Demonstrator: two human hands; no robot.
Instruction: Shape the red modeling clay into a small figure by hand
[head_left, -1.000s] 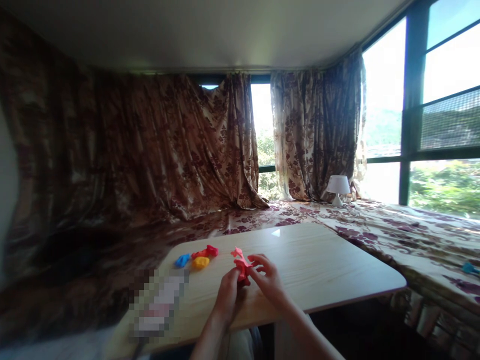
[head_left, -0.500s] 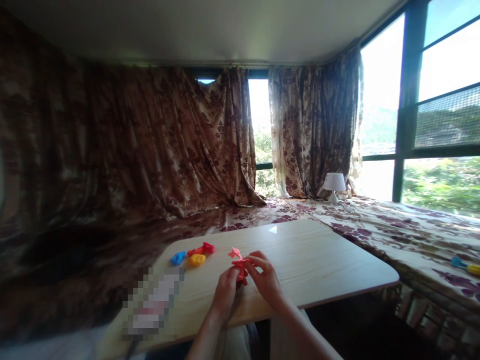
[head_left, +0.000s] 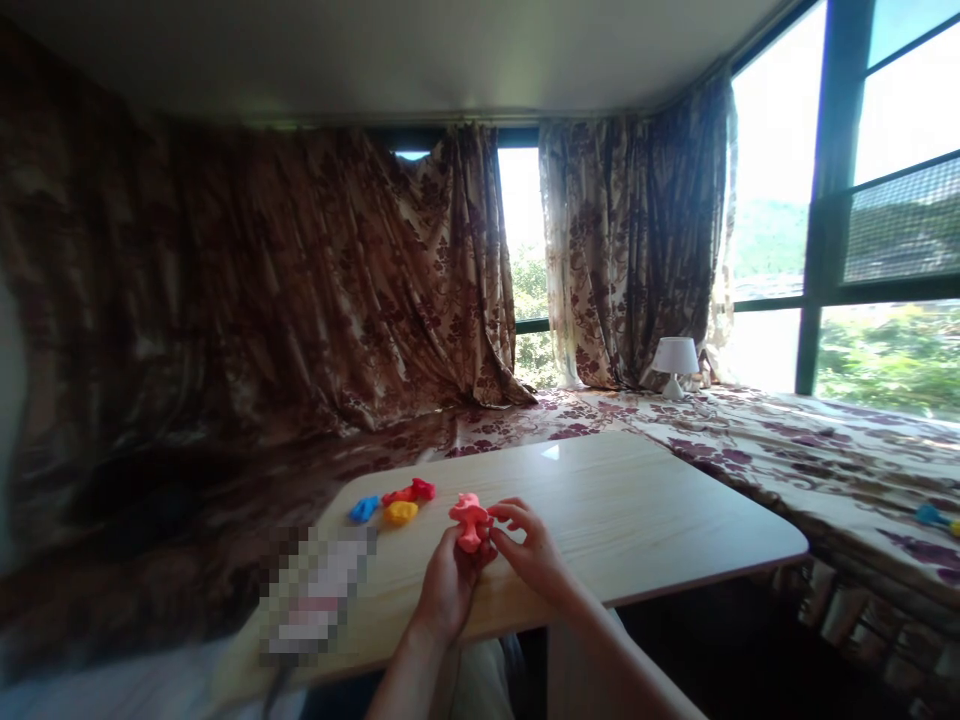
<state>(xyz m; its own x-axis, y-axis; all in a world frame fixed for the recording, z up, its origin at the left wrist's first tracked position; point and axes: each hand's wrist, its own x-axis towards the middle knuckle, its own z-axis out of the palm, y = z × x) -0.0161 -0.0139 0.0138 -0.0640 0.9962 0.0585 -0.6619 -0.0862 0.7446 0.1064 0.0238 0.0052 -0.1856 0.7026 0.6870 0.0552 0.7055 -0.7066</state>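
Over the near half of a light wooden table (head_left: pixel 660 520), both my hands work a small pink-red soft lump (head_left: pixel 469 520). My left hand (head_left: pixel 448 590) grips the lump from below with closed fingers. My right hand (head_left: pixel 534 552) pinches its right side with thumb and forefinger, the other fingers curled. Three more small pieces lie on the table to the left: a blue piece (head_left: pixel 364 509), a yellow piece (head_left: pixel 402 513) and a red piece (head_left: pixel 411 492).
A blurred-out flat object (head_left: pixel 315 595) lies at the table's near left. A flower-patterned cloth covers the platform (head_left: pixel 787 450) behind and right, with a small white lamp (head_left: pixel 675 364) and small coloured bits (head_left: pixel 934 517) at the far right. Patterned curtains and windows surround.
The pink-red lump has been turned and pressed more compact between the hands. The view has shifted slightly; the pieces on the table have not moved.
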